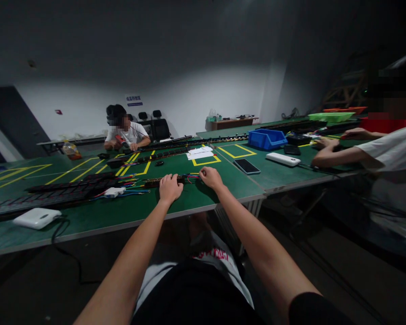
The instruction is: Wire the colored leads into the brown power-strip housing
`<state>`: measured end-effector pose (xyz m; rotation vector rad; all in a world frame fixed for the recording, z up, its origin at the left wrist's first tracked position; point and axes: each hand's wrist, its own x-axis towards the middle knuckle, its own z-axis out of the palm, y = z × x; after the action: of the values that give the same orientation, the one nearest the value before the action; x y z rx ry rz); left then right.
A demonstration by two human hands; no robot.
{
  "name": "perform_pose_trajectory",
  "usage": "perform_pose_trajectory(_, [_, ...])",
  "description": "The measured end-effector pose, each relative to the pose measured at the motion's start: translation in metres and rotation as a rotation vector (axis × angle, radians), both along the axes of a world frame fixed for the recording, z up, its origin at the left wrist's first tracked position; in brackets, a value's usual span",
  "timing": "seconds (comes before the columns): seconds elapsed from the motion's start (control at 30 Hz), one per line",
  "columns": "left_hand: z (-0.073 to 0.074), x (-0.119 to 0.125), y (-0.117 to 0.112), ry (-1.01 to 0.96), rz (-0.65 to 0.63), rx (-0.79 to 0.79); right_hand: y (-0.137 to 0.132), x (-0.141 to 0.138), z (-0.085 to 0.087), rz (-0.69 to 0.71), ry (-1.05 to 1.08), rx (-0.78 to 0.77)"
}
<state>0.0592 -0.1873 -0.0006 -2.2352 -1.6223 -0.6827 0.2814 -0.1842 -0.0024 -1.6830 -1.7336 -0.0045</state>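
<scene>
My left hand (170, 187) lies over a narrow dark board (152, 182) on the green table, its fingers curled over the board and gripping it. From the board's right end run thin coloured wires (191, 177), red and blue among them. My right hand (211, 178) pinches these wires at their far end; the tips are hidden by its fingers. Left of the board, more coloured leads (130, 180) stick out from long dark strips (64, 192). A white connector block (114, 192) with blue leads lies in front of those strips.
White sheets (199, 153), a phone (246, 166), a blue bin (267, 139) and a white power bank (283, 159) lie beyond and right. Another white power bank (37, 218) with a cable sits front left. Co-workers sit opposite (128, 133) and at right (389, 153).
</scene>
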Motion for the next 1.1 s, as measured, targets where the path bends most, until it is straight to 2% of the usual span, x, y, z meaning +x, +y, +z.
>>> perform_pose_trajectory(0.37, [0.003, -0.001, 0.001, 0.025, 0.002, -0.046, -0.007, 0.000, 0.007, -0.071, -0.027, -0.012])
perform_pose_trajectory(0.63, [-0.001, -0.002, 0.006, 0.009, 0.000, -0.049, -0.013, -0.002, 0.012, -0.086, -0.025, -0.068])
perform_pose_trajectory(0.77, [0.000, -0.001, 0.004, 0.009, -0.001, -0.062, -0.015, -0.004, 0.013, -0.136, -0.029, -0.070])
perform_pose_trajectory(0.93, [0.002, 0.001, 0.002, 0.016, 0.008, -0.057, -0.013, -0.004, 0.010, -0.107, -0.083, -0.142])
perform_pose_trajectory(1.1, [0.003, 0.001, 0.000, 0.024, 0.010, -0.063, -0.012, -0.004, 0.009, -0.108, -0.068, -0.114])
